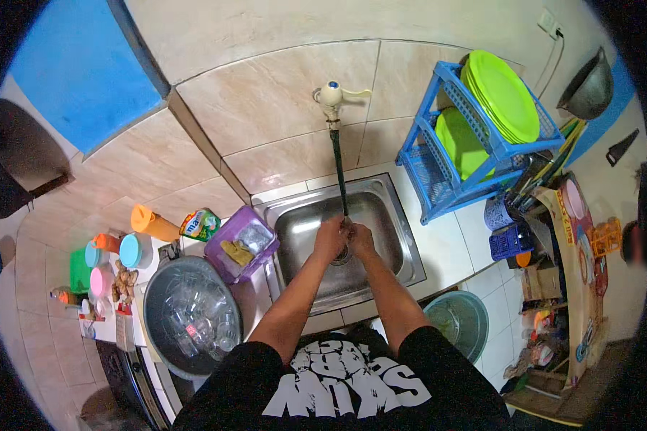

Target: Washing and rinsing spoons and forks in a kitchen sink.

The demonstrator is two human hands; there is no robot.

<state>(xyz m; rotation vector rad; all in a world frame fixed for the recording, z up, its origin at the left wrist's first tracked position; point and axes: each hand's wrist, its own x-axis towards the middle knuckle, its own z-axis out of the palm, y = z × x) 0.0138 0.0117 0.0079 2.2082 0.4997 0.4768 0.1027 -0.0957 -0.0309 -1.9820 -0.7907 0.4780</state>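
Both of my hands are together over the stainless steel sink, just above its drain. My left hand touches my right hand at the lower end of a dark hose. That hose hangs from a cream wall tap with a side lever. The fingers are bunched and partly hidden, so I cannot tell whether they grip the hose end or only rub under it. Around the hands, the sink bowl looks wet and shiny.
Left of the sink are a purple plastic container holding a yellow sponge and a grey basin of clear cups. To the right, a blue plastic rack bears green plates. A teal bucket stands lower right.
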